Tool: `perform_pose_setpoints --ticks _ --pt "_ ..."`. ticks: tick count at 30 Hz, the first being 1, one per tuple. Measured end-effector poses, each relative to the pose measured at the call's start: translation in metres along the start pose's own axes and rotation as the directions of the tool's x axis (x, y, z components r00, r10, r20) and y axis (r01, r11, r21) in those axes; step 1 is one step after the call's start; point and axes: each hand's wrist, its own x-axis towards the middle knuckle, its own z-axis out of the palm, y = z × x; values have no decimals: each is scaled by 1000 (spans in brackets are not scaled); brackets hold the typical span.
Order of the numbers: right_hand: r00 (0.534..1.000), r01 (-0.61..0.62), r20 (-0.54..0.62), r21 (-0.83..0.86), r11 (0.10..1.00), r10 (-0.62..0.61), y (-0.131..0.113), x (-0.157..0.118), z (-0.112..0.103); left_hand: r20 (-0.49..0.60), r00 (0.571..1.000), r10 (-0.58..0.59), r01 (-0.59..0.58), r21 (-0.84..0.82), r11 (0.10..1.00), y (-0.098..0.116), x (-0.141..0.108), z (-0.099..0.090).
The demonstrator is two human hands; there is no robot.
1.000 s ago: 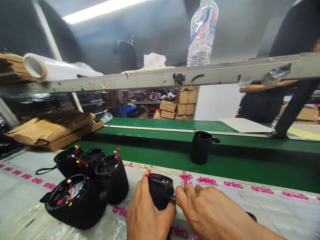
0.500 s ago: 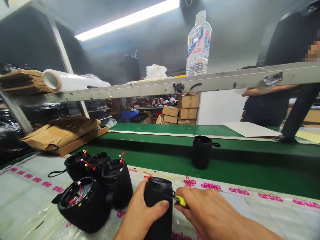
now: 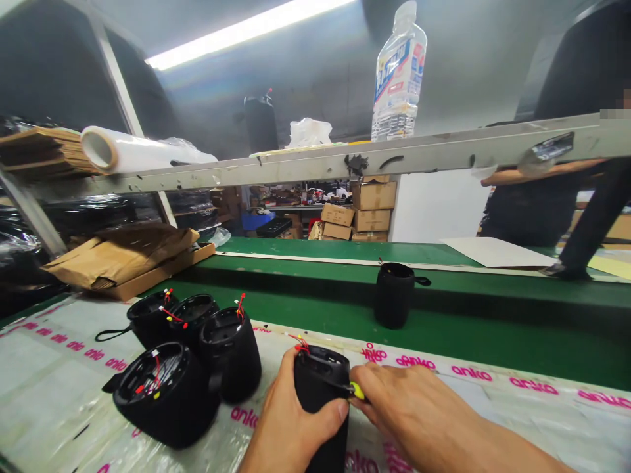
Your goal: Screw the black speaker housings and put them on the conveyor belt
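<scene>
The work on the black case (image 3: 318, 384) looks partway through: the yellow-handled tool (image 3: 357, 391) is at its right side, just below the rim, so I judge this one unfinished. Its top is open, and thin red wires (image 3: 300, 343) stick out at the left of the rim. Four more stand close together to the left on the plastic-covered bench (image 3: 54, 404): the front case (image 3: 172, 401), the right-hand case (image 3: 239, 358), the middle case (image 3: 192, 318) and the rear case (image 3: 148, 320). All four are open at the top with wires showing, and the rear one has a loop (image 3: 113, 334) reaching out to the left. A lone case (image 3: 395, 299) stands upright on the green belt (image 3: 473, 335) beyond, also with a loop on its side. Whether these five are done or waiting, I cannot tell.

The held case lies within the left hand (image 3: 293, 420), whose fingers grip it around the left side, with the thumb across the near face and a fingertip close to the wires. Its lower end leaves the view, so whether it touches the bench is unclear. The right hand (image 3: 404, 401) is just beside it, fingers closed around the tool's handle; exactly where the metal tip meets the case is too small to make out
</scene>
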Motion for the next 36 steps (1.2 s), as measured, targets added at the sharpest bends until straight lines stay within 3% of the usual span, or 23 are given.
perform_pose_setpoints --ticks 5,14,19,25,31,33,36 --pt "1000 19 0 18 1000 -19 1 -1 -2 -42 999 12 -12 3 1000 -4 0 4" --pt "999 23 48 -6 1000 -23 2 0 0 -26 999 -46 46 30 998 7 -1 5" --pt "997 0 82 -82 997 7 -2 -4 3 -67 997 -45 50 78 996 2 -2 9" --pt "989 96 130 -181 979 -73 -1 -5 -3 -105 994 -18 31 123 992 -3 -2 14" --pt "980 116 189 -251 961 -69 1 -3 -11 -173 983 -59 103 256 961 -2 -1 24" --pt "984 91 168 -207 974 -56 2 -7 -6 -181 982 -49 97 266 959 -2 -1 25" --pt "999 -14 -33 51 999 16 3 -15 3 -156 987 -29 64 224 972 -2 -1 21"
